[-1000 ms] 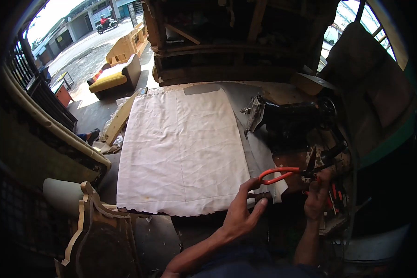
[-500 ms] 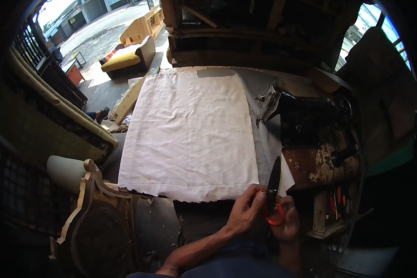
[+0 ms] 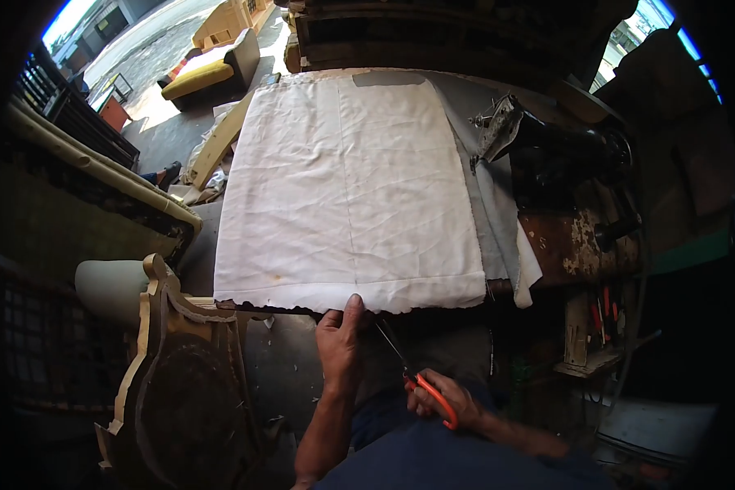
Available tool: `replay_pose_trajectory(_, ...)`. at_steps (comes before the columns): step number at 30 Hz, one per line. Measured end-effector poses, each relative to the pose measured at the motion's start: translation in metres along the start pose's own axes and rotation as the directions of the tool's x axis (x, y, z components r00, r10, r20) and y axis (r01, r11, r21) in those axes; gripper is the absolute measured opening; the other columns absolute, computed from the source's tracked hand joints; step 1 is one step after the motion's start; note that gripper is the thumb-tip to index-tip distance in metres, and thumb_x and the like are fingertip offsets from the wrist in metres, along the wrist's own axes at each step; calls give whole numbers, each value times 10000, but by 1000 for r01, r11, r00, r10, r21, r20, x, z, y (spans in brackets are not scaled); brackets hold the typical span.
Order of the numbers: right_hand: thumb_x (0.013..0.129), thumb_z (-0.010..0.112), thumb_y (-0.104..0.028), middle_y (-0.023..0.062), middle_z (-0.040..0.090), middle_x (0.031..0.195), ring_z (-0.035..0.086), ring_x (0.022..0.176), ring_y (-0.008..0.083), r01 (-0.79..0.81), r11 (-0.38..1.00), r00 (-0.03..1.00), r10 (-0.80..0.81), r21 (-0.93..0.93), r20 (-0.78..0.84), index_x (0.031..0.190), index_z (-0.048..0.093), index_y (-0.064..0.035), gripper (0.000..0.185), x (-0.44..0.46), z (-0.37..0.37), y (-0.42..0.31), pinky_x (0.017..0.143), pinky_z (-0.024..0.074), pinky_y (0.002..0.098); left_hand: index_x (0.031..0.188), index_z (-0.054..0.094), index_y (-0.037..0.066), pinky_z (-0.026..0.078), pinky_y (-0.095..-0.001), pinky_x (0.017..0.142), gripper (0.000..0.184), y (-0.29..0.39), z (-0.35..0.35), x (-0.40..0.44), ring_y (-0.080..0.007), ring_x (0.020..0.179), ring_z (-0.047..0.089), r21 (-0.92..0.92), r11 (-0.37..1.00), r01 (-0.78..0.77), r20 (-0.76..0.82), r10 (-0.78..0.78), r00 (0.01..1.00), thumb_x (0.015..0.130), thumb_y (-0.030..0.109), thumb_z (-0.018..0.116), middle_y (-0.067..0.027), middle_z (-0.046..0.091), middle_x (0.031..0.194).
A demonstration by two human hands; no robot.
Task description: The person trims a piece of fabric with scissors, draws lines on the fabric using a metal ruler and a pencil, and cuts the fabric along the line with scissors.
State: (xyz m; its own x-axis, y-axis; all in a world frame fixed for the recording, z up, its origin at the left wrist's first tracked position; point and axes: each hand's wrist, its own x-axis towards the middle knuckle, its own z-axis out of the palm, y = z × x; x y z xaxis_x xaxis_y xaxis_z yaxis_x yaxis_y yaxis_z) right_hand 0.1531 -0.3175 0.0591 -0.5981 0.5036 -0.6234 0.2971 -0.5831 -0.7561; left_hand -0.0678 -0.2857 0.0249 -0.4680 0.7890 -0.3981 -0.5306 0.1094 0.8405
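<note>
A large white cloth (image 3: 302, 196) lies spread over the table, a seam running down its middle and its front edge ragged. At that front edge my left hand (image 3: 340, 343) pinches the cloth, thumb on top and fingers underneath. My right hand (image 3: 449, 400) grips a pair of scissors (image 3: 438, 398) by the orange handles, in front of the table. The dark blades point up and left toward the cloth's edge near my left hand. Whether they touch the cloth I cannot tell.
A black sewing machine (image 3: 563, 147) stands on the table's right side, grey fabric (image 3: 498, 204) hanging beside it. Tools with red handles (image 3: 600, 318) sit in a wooden holder below. A carved wooden frame (image 3: 151, 343) stands at the left. A yellow-seated sofa (image 3: 200, 80) is outside.
My left hand has left the scissors and moved left to the cloth's front edge. My right hand has lowered with the scissors, whose blades now point leftward. The view has shifted.
</note>
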Motion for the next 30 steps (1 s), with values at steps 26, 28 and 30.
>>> replay_pose_trajectory(26,1036,520,-572,58,590,799,600,633,131,20,996,943,11,91,-332,1132,546,-7,574,50,77,-50,564,531,283,941,672,-19,496,-257,589,281,-4,-14,-2,-98,655,617,-117,973,197,116,-184,976,983,255,721,-48,669,801)
replay_pose_trajectory(28,1028,533,-580,52,581,788,600,631,127,-15,993,947,51,115,-316,1101,542,-10,575,48,76,-45,553,521,279,962,680,-21,510,-271,617,289,3,-11,-5,-105,683,629,-24,977,214,50,-212,976,982,264,722,-66,688,832)
replay_pose_trajectory(30,1031,530,-573,51,574,782,595,627,126,2,996,938,28,88,-344,1068,539,-15,559,54,78,-51,543,512,278,970,685,-20,517,-277,633,290,-6,-21,1,-109,696,637,-29,978,206,92,-203,975,981,267,723,-71,699,850)
